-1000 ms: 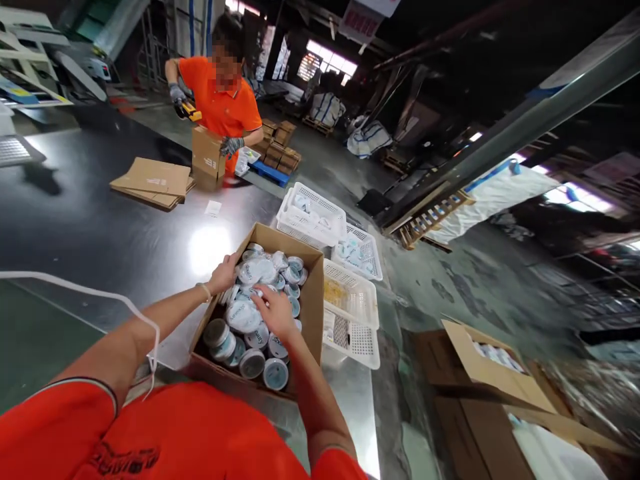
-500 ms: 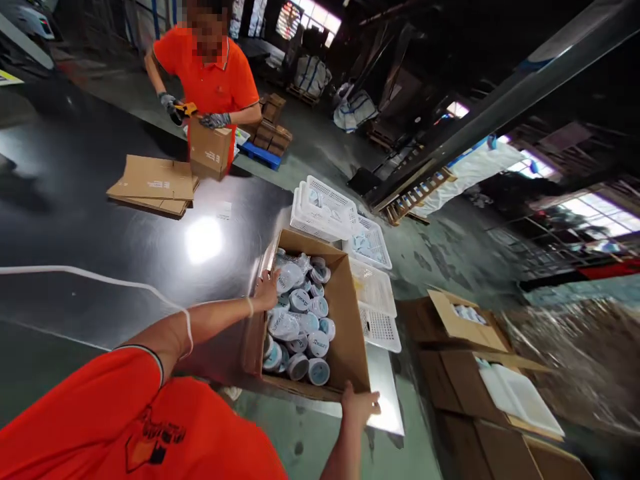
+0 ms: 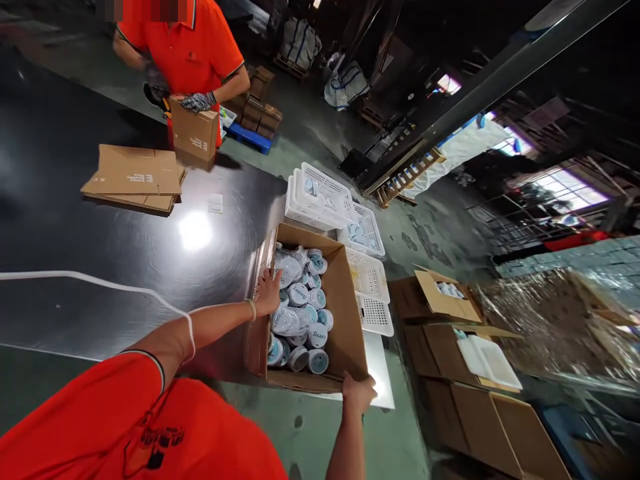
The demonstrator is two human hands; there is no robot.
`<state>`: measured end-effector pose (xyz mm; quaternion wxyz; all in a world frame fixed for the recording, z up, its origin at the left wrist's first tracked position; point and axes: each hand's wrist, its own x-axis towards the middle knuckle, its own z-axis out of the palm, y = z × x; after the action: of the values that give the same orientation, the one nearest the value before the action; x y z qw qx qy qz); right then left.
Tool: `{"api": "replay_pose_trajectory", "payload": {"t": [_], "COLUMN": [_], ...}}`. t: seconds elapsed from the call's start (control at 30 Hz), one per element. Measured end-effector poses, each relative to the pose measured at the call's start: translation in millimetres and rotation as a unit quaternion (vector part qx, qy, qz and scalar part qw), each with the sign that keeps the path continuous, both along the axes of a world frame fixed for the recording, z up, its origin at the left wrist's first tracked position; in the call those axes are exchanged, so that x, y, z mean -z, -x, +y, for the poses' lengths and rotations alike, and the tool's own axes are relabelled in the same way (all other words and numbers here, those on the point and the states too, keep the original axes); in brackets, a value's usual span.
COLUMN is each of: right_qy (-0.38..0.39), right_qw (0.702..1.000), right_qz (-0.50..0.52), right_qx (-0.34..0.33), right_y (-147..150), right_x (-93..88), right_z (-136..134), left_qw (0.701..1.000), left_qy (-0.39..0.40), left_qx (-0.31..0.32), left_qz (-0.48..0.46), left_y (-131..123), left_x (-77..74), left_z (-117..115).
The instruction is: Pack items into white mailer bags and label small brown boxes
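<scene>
Cardboard box (image 3: 345, 313) of tubs (image 3: 306, 319): gripped at near corner with right hand (image 3: 357, 393), fingers curled over rim; braced at left wall with left hand (image 3: 269, 293), fingers spread

Your left hand (image 3: 268, 293) grips the box (image 3: 345, 313) wall beside the tubs (image 3: 300, 313); your right hand (image 3: 357, 393) holds its near corner at the bench (image 3: 125, 253) edge.

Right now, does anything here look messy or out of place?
Only mildly: the tubs in the box lie jumbled, some flat, some tilted, not in rows. Nothing looks spilled or torn.
</scene>
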<state>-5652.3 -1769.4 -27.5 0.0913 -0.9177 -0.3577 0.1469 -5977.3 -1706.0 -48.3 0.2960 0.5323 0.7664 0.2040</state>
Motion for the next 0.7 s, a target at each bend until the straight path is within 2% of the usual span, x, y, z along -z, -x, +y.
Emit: {"api": "replay_pose_trajectory", "payload": {"t": [0.3, 0.57, 0.7], "right_qy": [-0.045, -0.027, -0.045], "right_qw": [0.998, 0.998, 0.999], "right_qz": [-0.023, -0.046, -0.021], "right_qx": [-0.031, -0.013, -0.002], "right_y": [-22.8, -38.8, -40.4], "right_x": [27.8, 51.6, 55.9], "right_z": [-8.4, -16.3, -20.0], "left_qw": [1.0, 1.0, 1.0], "left_qy": [-0.01, -0.023, -0.027], "left_qx": [-0.01, -0.011, -0.009], "left_qz": [-0.002, -0.002, -0.003], "left_y": [-4.0, -2.5, -2.9], "left_x": [5.9, 14.1, 19.7], "left_z": [-5.8, -13.0, -15.3]}}
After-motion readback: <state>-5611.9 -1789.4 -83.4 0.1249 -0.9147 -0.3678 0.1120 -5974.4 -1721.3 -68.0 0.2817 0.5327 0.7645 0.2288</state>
